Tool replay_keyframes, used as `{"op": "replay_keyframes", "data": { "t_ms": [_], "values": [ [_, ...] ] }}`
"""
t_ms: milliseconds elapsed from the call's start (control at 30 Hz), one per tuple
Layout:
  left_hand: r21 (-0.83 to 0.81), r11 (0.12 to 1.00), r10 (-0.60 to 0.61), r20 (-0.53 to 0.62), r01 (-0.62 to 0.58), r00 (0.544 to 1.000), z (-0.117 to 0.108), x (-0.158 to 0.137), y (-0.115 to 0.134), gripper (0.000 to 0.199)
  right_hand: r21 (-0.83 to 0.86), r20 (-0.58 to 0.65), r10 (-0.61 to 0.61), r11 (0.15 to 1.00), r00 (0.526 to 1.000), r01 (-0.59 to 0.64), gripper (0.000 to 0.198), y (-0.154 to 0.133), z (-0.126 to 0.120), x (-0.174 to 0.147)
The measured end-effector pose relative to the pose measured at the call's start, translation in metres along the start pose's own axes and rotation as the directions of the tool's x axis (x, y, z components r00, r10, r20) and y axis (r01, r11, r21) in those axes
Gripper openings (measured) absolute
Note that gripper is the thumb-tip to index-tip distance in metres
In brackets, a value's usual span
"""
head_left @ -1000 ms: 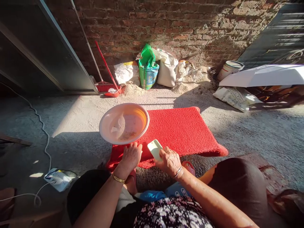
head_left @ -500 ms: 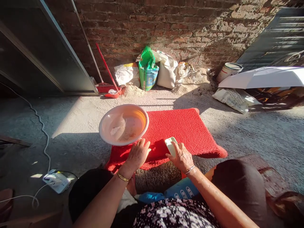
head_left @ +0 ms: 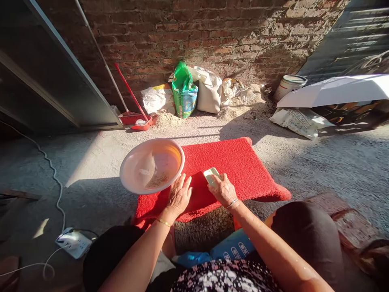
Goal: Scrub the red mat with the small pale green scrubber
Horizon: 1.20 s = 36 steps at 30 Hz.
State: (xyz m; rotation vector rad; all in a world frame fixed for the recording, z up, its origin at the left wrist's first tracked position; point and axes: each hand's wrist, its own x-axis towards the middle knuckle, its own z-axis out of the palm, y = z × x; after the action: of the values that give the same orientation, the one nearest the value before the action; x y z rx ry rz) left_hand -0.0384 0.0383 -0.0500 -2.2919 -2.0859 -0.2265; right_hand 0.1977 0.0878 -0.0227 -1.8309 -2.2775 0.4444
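My left hand [head_left: 180, 194] is open, its fingers stretched out at the near right rim of a pale pink plastic basin [head_left: 129, 172]. Its fingertips meet or overlap that rim; I cannot tell how firmly they press. Dark grains and a small whitish patch show in the basin's bottom. The basin rests partly on the left side of a red fleecy cloth [head_left: 227, 158], which is spread over a low support. Over the middle of the cloth, my right hand [head_left: 223, 190] grips a flat, pale green phone [head_left: 210, 173], fingers lying across it.
Along the brick wall stand a green bag [head_left: 184, 95], a white sack [head_left: 209, 97] and a red dustpan [head_left: 142, 125]. A white umbrella [head_left: 334, 91] is at the right, by a bucket [head_left: 290, 85]. A power strip [head_left: 73, 243] with cables lies on the floor at left.
My right hand has moved left and a little forward with the phone. My left hand's fingers have spread flatter against the basin's rim. The whole view has shifted slightly.
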Motion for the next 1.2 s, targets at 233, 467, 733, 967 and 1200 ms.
{"op": "replay_keyframes", "data": {
  "t_ms": [233, 467, 733, 967, 1200],
  "values": [
    [0.023, 1.000, -0.019, 0.063, 0.018, 0.998, -0.005, 0.003, 0.004, 0.051, 0.032, -0.146, 0.320, 0.947, 0.936, -0.319, 0.047, 0.093, -0.041, -0.003],
    [0.010, 0.999, 0.035, -0.099, -0.035, 0.994, 0.021, 0.002, -0.010, 0.046, 0.092, -0.086, -0.212, 0.971, 0.973, 0.220, 0.051, -0.004, 0.023, -0.050],
    [0.005, 0.998, 0.058, -0.199, -0.059, 0.978, 0.036, 0.002, -0.016, 0.044, 0.017, -0.162, 0.051, 0.999, 0.985, -0.049, 0.047, 0.090, -0.001, -0.053],
    [-0.016, 0.996, 0.078, -0.210, -0.084, 0.975, 0.039, 0.002, -0.022, 0.045, 0.049, -0.229, 0.188, 0.982, 0.955, -0.182, 0.043, 0.111, -0.009, -0.068],
    [-0.012, 0.997, 0.078, -0.216, -0.082, 0.973, 0.042, 0.005, -0.032, 0.045, 0.101, -0.180, 0.041, 0.995, 0.983, -0.023, 0.045, 0.089, 0.008, -0.071]
  ]
}}
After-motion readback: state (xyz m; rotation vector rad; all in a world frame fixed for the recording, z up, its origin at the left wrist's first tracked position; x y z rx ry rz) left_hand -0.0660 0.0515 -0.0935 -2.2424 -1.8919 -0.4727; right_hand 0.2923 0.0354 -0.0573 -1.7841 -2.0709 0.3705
